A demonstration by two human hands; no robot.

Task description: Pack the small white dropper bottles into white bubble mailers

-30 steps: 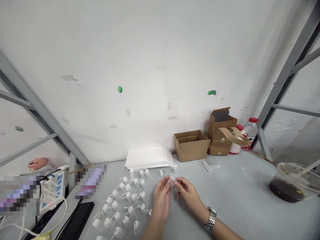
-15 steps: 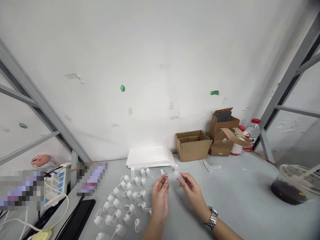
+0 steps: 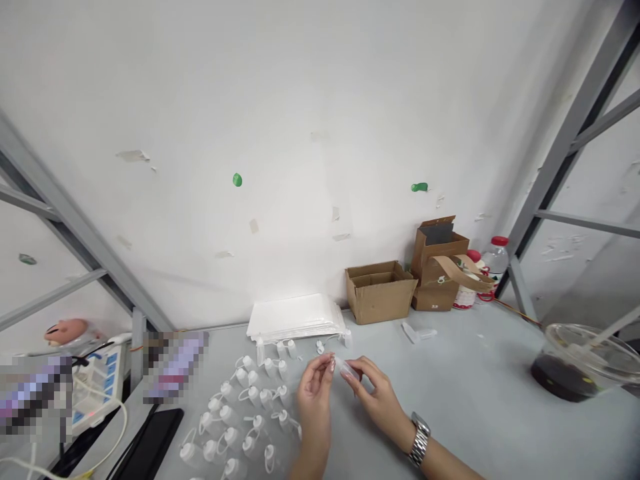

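My right hand [image 3: 376, 395], with a metal watch at the wrist, holds a small translucent plastic squeeze bottle [image 3: 345, 368], tilted so its upper end points left. The fingertips of my left hand [image 3: 315, 393] are pinched at that end, on a small white cap mostly hidden by the fingers. Left of my hands stand several similar small bottles [image 3: 231, 438] with white caps and looped straps. Just beyond my hands lies a loose white cap piece [image 3: 320, 347], near another small bottle [image 3: 347, 339].
At the wall lie stacked white sheets [image 3: 293, 317], beside an open cardboard box [image 3: 383, 300] and a brown paper bag [image 3: 435, 293]. Clear plastic pieces [image 3: 419, 333] lie before the box. A tub of dark liquid [image 3: 567, 377] stands right; a black power bank-like slab [image 3: 150, 447] lies left.
My hands have come together: the bottle in my right hand has moved left and down to meet my left fingertips. The whole view has shifted slightly.
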